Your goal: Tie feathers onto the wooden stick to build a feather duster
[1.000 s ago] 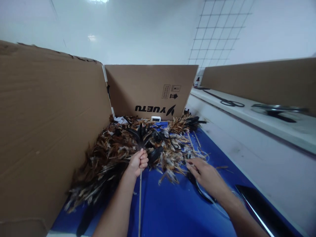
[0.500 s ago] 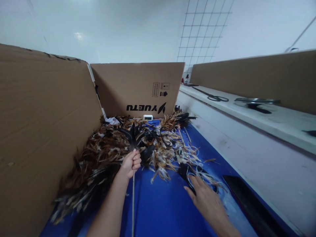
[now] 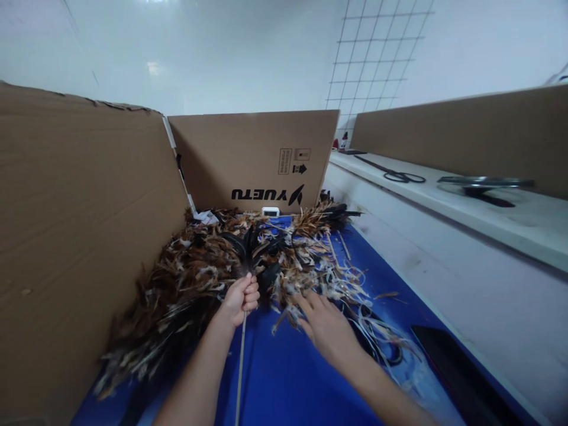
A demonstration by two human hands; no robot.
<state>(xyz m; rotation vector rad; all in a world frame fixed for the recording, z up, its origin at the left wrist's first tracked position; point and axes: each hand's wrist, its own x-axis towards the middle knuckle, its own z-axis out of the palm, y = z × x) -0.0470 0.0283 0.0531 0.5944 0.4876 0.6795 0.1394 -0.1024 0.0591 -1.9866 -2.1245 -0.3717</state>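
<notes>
Feathers point(image 3: 195, 272), brown, black and white, lie heaped on a blue table top point(image 3: 288, 378) in the head view, banked against a tall cardboard wall point(image 3: 80, 225) on the left and reaching back to a second cardboard panel point(image 3: 252, 160) printed with a logo that reads upside down. The left hand point(image 3: 240, 299) sits at the near edge of the heap, its fingers curled tight into a fist around a thin pale stick point(image 3: 240, 367) that runs from the fist straight down toward the bottom edge of the picture; a tuft of dark feathers stands just above the fist at the stick's upper end. The right hand point(image 3: 326, 325) lies palm down just beside it to the right, fingers loosely spread and extended, their tips touching the fringe of the feather pile; whether they pinch any single feather cannot be told. Right of that hand a tangle of pale stripped quills point(image 3: 355, 284) and dark cord point(image 3: 381, 349) rests on the blue surface, and beyond it a flat black strip point(image 3: 448, 367) lies along the table's right edge. Further right a white ledge point(image 3: 465, 207) carries scissors point(image 3: 394, 174) and a shallow metal dish point(image 3: 483, 183), with another cardboard sheet point(image 3: 444, 130) standing behind them and a wire grid point(image 3: 377, 53) on the white wall above.
</notes>
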